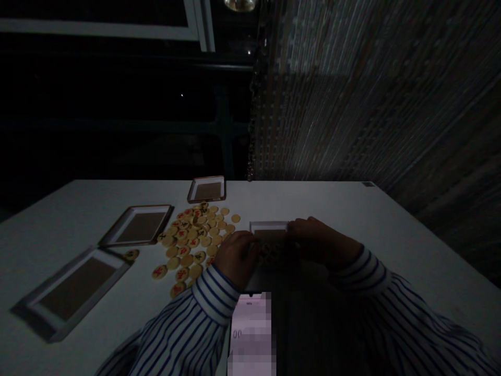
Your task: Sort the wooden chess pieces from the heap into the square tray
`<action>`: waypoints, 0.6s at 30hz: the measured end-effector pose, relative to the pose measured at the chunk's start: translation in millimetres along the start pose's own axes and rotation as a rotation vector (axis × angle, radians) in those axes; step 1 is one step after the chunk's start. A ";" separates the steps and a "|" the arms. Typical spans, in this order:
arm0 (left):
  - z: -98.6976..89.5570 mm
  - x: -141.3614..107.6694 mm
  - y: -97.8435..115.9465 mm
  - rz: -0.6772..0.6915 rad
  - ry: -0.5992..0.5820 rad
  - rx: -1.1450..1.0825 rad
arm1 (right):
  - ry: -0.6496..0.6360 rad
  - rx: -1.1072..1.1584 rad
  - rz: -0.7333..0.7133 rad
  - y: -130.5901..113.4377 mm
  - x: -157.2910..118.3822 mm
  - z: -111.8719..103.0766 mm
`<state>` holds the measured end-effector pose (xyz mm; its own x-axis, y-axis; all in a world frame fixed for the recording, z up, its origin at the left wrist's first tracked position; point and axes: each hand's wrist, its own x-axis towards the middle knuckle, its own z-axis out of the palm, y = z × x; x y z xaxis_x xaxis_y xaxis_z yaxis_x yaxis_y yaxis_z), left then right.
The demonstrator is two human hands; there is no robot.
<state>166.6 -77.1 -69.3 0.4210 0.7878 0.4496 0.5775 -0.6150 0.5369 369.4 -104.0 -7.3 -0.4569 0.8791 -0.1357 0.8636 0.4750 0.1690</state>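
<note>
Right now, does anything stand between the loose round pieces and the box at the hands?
Yes: the left grip stands between the nearer round pieces and the box; nothing visible separates the far rightmost piece from it.

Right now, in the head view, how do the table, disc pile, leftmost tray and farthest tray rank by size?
1. Table
2. Disc pile and leftmost tray: too alike to rank; the tray sits nearer the camera
3. Farthest tray

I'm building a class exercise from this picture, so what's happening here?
A person in striped sleeves has the left hand and right hand at an open box with dark-marked pieces in it; the grip is too dark to tell. A loose heap of round pieces lies to its left, near three other open boxes.
</note>
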 end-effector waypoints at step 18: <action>-0.8 -0.2 0.0 -0.003 0.009 -0.012 | 0.001 0.054 0.014 6.2 -3.1 -2.7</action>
<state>165.9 -77.3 -68.8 0.4126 0.7896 0.4543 0.5708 -0.6128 0.5466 375.7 -103.7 -3.2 -0.4449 0.8857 -0.1327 0.8802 0.4598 0.1179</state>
